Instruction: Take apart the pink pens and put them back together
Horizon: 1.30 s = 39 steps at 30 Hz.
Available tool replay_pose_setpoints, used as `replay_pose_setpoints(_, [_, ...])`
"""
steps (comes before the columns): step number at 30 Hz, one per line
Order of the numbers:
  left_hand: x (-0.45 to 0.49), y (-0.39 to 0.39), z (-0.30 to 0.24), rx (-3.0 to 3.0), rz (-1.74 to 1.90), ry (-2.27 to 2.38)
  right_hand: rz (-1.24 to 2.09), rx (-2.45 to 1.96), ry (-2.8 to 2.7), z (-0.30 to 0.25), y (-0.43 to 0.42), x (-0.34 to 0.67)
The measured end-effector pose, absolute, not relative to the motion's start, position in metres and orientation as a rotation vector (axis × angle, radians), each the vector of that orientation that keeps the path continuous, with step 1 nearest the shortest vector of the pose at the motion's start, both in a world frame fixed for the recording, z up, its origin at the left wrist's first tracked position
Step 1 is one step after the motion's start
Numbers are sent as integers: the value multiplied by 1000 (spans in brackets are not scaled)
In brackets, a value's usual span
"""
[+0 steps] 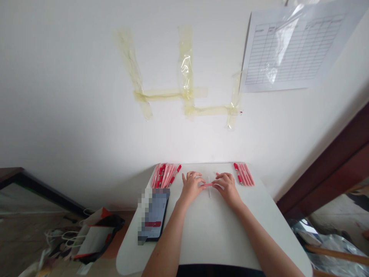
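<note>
My left hand (191,186) and my right hand (227,186) meet at the middle of a small white table (210,231), fingers curled, each pinching one end of a pink pen (208,185) held level between them. A thin clear tube (209,189) lies on the table just under the pen. A pile of several pink and red pens (165,175) lies at the back left of the table. A smaller row of pink pens (244,174) lies at the back right, close to my right hand.
A phone (155,214) with a lit screen lies at the table's left edge. The table stands against a white wall with yellowed tape strips (186,82) and a printed table sheet (291,50). Bags and cables (92,236) sit on the floor left.
</note>
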<state>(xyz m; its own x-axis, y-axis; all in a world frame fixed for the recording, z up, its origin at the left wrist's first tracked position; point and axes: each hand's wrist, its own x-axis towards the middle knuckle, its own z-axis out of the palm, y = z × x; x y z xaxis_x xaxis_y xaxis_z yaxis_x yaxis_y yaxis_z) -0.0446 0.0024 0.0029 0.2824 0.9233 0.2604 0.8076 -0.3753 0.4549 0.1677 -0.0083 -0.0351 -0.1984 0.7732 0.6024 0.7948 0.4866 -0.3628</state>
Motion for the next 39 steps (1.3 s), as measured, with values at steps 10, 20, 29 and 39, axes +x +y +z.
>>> replay_pose_setpoints(10, [-54, 7, 4, 2307, 781, 1663, 114, -1283, -1819, -36, -8, 173])
replay_pose_setpoints(20, [-51, 7, 6, 2229, 954, 1647, 136, -1373, -1902, -40, -6, 172])
replay_pose_setpoints(29, [-47, 6, 3, 2237, 1051, 1629, 193, -1419, -1960, -46, -2, 172])
replay_pose_setpoints(39, [-50, 6, 4, 2184, 942, 1706, 146, -1390, -1916, -49, 0, 174])
